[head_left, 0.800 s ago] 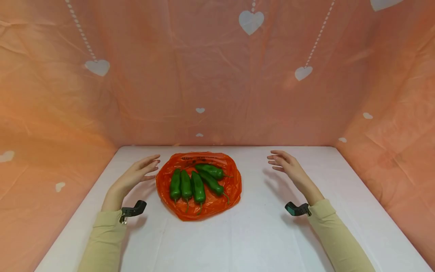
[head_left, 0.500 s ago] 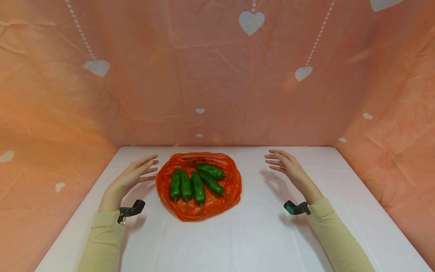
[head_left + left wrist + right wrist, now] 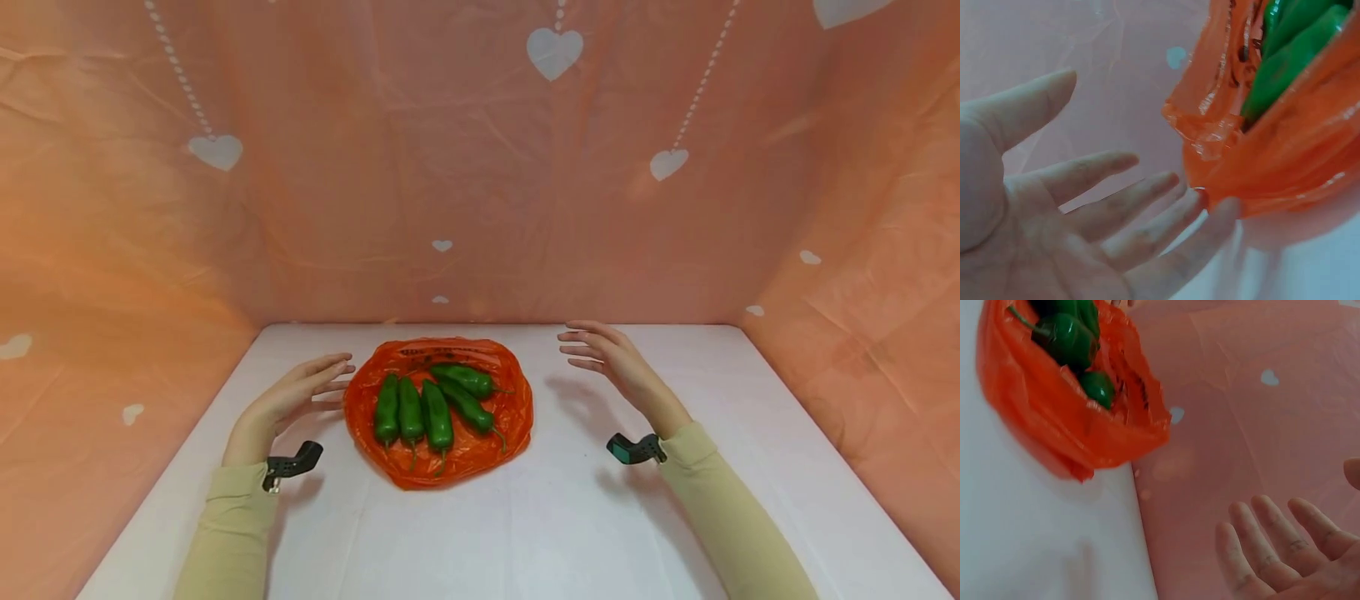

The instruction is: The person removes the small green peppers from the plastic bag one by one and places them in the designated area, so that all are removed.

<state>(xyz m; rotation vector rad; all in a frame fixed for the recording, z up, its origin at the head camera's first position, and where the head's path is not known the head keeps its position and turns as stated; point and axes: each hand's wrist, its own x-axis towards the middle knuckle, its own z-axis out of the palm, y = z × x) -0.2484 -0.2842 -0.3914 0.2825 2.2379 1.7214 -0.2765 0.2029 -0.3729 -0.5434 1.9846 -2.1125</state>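
Bag [image 3: 480,460] of 5 green peppers [image 3: 437,415] lies between left hand [image 3: 288,396], at its edge, contact unclear, and right hand [image 3: 618,360], well apart, both loosely extended and empty; a lopsided pull could, I judge, spill the load.

The black lettering [image 3: 438,351] on the crumpled orange-red plastic bag [image 3: 480,457] is too small to read. In the left wrist view the bag's side hides part of the long green peppers [image 3: 437,417], and whether the left grip [image 3: 288,396] touches the bag cannot be told. The right wrist view crops the right grip's [image 3: 618,358] thumb; the head view cuts off both pale-green cloth sleeves [image 3: 228,529] below.
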